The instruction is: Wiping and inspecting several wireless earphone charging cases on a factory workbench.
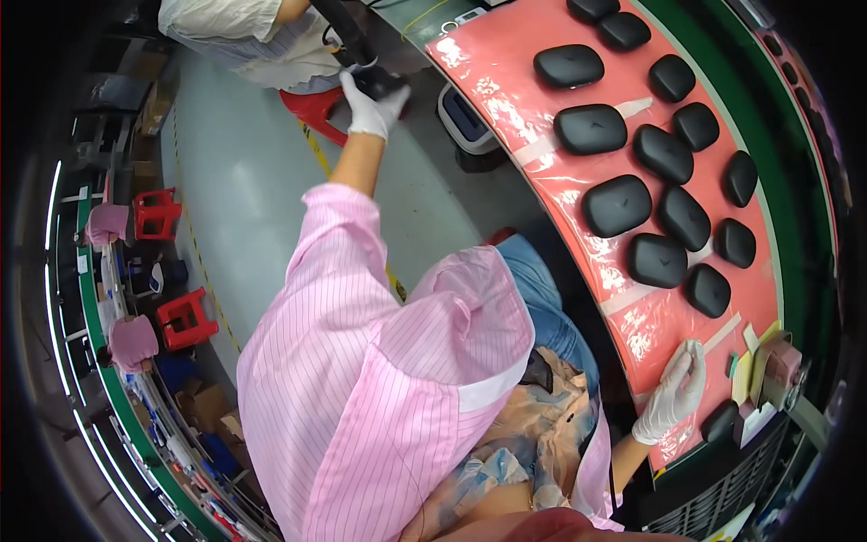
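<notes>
My left hand (372,116), in a white glove, reaches far out to the upper left, beyond the table edge. A black rounded thing (383,85) shows between its thumb and fingers; its kind is hard to make out against the dark shapes behind. My right hand (675,390), gloved in white too, rests on the near part of the red mat (632,350). Its fingers are stretched out and close together, with nothing visible in them. Several black rounded cases (617,206) lie spread over the mat, past my right hand. One more black case (720,421) lies right of that hand.
Beside my right hand, a holder with yellow and green slips (751,366) stands at the table's right side. A person in a white garment (244,41) is at the top, near a red stool (312,113). A grey-white bin (465,122) stands beside the table.
</notes>
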Demonstrator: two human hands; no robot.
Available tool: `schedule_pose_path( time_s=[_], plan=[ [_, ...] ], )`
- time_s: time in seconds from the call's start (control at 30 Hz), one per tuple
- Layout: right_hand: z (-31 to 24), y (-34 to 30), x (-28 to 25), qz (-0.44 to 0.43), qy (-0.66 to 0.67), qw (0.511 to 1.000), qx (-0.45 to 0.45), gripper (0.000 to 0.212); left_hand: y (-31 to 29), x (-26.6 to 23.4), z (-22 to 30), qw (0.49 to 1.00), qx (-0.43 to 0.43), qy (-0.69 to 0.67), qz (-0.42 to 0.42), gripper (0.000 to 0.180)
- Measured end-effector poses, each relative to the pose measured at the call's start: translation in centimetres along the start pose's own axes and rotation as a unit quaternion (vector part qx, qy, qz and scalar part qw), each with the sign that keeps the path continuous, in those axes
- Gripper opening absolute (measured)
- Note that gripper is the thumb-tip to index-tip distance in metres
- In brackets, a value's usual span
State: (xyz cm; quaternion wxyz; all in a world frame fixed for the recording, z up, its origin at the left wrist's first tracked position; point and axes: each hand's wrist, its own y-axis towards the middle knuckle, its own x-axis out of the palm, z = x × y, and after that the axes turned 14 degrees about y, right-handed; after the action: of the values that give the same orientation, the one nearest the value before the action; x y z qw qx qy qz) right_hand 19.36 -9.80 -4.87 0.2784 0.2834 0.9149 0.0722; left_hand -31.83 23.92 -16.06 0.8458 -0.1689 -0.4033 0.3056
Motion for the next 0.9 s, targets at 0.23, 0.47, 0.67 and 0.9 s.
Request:
schedule_pose_path(
  time_s=[0.23,0.47,0.67,0.9],
  plan=[
    [-2.9,0.8,-1.6,0.081,-0.116,0.989,0.040,0.029,5.3,-1.3,4.5,0.900,0.155,0.406,-0.035,0.042],
    [-2.8,-0.5,-1.0,0.033,-0.027,0.999,0.028,0.018,2.7,-0.8,1.7,0.986,-0.077,0.126,-0.074,0.071],
    [-1.6,0.3,-0.3,-0.006,-0.082,0.994,-0.069,0.011,-8.3,-2.2,0.2,0.927,-0.061,0.336,-0.152,0.065],
    [-6.7,3.2,-8.3,-0.211,0.078,0.963,0.145,0.013,-24.2,6.8,14.5,0.591,0.032,0.438,-0.677,0.042]
  ],
)
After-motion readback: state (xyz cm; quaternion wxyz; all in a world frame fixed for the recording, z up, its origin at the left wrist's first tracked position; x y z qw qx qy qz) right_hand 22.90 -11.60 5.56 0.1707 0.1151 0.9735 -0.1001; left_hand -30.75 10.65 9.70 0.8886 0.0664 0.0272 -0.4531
